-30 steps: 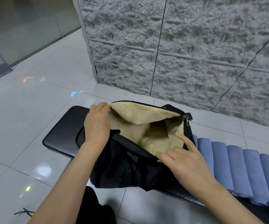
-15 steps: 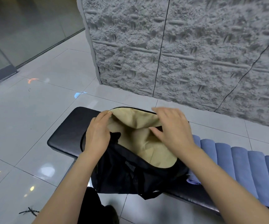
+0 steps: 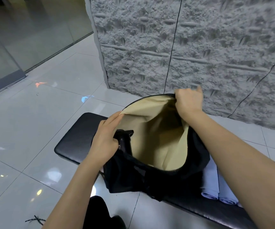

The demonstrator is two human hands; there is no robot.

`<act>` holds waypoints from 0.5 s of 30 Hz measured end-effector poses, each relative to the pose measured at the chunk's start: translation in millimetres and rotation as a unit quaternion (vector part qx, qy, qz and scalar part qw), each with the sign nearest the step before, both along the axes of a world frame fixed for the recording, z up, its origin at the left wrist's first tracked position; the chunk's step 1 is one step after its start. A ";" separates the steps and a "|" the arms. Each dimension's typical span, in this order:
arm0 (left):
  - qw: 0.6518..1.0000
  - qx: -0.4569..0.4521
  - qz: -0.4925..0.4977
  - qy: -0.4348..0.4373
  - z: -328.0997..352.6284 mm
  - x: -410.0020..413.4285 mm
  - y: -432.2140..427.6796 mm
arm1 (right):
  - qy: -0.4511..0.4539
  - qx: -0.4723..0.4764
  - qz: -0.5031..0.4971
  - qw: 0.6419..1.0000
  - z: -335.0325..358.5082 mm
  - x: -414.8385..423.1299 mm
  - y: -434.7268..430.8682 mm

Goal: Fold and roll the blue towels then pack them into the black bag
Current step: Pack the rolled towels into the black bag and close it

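The black bag (image 3: 150, 179) with a tan lining stands on a black padded bench (image 3: 77, 138), its mouth held wide open. My left hand (image 3: 103, 142) grips the bag's near left rim beside a black strap. My right hand (image 3: 188, 100) grips the far rim and holds it raised. Nothing shows inside the bag. Rolled blue towels (image 3: 216, 187) lie side by side on the bench to the right of the bag, mostly hidden under my right forearm.
A rough grey stone-look wall (image 3: 199, 47) rises just behind the bench. Glossy grey floor tiles (image 3: 34, 129) spread to the left and in front. A glass partition (image 3: 18, 38) stands at far left. My dark-clothed knee (image 3: 98, 212) is below the bench edge.
My right hand went from the bag's near right edge across to the far rim and lifted it, widening the mouth. The left hand kept its hold on the left rim.
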State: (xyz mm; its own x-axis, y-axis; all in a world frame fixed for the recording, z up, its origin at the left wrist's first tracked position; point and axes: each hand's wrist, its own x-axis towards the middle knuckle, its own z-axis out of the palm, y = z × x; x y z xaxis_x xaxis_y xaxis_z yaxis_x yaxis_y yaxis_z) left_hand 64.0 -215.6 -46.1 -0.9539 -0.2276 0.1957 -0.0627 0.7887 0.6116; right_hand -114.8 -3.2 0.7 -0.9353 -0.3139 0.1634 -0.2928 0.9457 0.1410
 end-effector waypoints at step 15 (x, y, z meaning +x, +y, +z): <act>0.999 0.016 -0.022 -0.036 -9.7 -8.6 7.1 | -0.266 0.002 0.208 0.941 -36.8 188.2 13.0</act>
State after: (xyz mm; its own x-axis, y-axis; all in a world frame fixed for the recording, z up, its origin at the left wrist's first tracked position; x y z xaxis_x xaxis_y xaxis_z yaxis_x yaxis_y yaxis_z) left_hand 55.4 -208.5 -55.7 -0.9746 -0.1899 0.1184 -0.0735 0.7712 0.6324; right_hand 73.4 9.8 -36.1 -0.6808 -0.6706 -0.2948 -0.6676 0.7336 -0.1270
